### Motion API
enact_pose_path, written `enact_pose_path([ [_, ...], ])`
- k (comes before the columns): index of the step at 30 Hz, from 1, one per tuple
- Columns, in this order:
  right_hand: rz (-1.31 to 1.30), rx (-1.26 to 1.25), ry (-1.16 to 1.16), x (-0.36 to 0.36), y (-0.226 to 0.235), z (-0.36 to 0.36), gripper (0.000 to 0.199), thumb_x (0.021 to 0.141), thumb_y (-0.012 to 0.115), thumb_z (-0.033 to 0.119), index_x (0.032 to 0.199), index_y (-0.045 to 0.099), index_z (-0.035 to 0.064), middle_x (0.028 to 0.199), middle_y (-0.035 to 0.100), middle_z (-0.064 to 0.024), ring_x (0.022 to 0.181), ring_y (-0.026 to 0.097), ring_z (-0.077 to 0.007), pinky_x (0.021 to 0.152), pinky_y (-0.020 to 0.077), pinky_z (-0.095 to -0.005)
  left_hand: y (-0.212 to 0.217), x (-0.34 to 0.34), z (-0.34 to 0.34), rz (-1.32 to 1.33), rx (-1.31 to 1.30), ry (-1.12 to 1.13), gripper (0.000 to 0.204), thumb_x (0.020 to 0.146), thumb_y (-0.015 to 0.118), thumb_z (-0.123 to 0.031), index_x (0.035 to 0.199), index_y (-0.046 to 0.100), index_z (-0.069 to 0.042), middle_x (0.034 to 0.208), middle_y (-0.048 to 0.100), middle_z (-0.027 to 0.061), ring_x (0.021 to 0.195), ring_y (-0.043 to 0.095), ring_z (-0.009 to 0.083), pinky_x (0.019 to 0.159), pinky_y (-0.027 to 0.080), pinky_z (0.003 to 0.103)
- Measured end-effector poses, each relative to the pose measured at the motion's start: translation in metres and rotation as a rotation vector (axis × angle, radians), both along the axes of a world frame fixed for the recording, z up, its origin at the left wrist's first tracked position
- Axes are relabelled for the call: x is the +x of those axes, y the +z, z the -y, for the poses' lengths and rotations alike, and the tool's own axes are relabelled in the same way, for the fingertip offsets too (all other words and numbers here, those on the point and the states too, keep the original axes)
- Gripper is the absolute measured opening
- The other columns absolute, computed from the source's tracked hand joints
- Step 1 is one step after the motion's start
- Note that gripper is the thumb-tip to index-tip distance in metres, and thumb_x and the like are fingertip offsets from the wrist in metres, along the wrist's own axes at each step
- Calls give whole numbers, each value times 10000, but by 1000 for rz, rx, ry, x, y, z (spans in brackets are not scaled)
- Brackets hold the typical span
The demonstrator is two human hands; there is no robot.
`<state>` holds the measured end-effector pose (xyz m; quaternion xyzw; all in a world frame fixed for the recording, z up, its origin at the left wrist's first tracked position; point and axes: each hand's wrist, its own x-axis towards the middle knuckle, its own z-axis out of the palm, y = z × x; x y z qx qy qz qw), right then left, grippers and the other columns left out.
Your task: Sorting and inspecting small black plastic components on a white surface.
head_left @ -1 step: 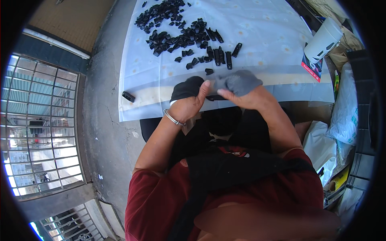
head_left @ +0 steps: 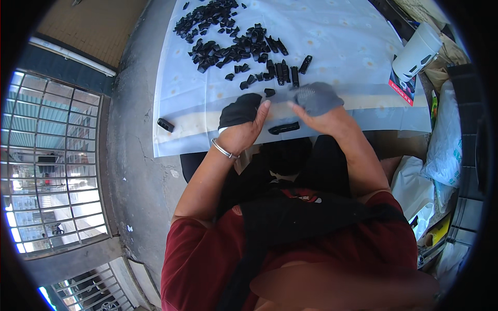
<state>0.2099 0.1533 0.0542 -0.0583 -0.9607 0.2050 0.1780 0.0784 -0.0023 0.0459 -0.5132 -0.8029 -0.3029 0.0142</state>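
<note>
My left hand (head_left: 243, 118) is over the near part of the table, a black cloth glove covering its fingers and the bare thumb stretched out. Its fingers' closure and anything beneath them are hidden. Apart from it, to the right, my right hand (head_left: 317, 106) wears a grey glove on the fingers. The thumb stands away from the slightly blurred fingers, and I see nothing between them. Between and below the hands a long black plastic piece (head_left: 284, 128) lies at the table's near edge. A small black piece (head_left: 269, 93) rests just beyond them.
Many small black pieces (head_left: 207, 54) are heaped toward the back left of the covered table (head_left: 353, 62). Several longer black parts (head_left: 280, 73) lie beside them. One black piece (head_left: 165, 124) sits near the left edge. A white cylindrical container (head_left: 416, 52) stands at the right edge.
My hands have parted: the right moved right and away from the left thumb. The long black piece, mostly covered before, now shows fully on the table.
</note>
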Motion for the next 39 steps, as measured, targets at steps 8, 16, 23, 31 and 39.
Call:
enact_pose_path([
  [8, -366, 459, -150, -28, -22, -41, 177, 683, 562, 87, 838, 645, 106, 894, 609, -103, 766, 572, -276, 690, 462, -375, -18, -16, -46, -352, -113, -82, 161, 745, 506, -106, 877, 598, -89, 827, 582, 133, 760, 581, 303, 662, 480, 378],
  [16, 28, 339, -127, -18, -11, -29, 145, 680, 566, 85, 806, 639, 83, 836, 601, -116, 809, 566, -282, 715, 462, -385, -13, -23, -23, -81, 41, 102, 188, 719, 550, -132, 886, 597, -59, 776, 605, 132, 728, 593, 287, 661, 475, 367],
  [23, -116, 358, -134, -6, -9, -14, 192, 722, 588, 98, 907, 617, 57, 891, 602, -123, 871, 559, -291, 756, 452, -373, -6, -11, -1, 670, 79, 183, 193, 784, 589, -186, 855, 587, -7, 612, 597, 47, 477, 540, 113, 477, 420, 240],
  [31, -481, 17, 39, -9, -10, 4, 214, 759, 619, 152, 921, 587, 16, 856, 591, -139, 745, 562, -289, 659, 446, -360, -4, 8, -3, 945, 127, 129, 279, 827, 482, -238, 847, 601, 14, 628, 581, 73, 503, 528, 138, 476, 434, 269],
  [39, -284, 108, 111, -10, -13, 30, 195, 766, 595, 198, 914, 604, 73, 823, 608, -99, 771, 573, -280, 678, 448, -384, -17, 23, 0, 469, 258, -78, 331, 893, 391, -260, 856, 571, 16, 594, 541, 50, 501, 516, 133, 475, 427, 272],
])
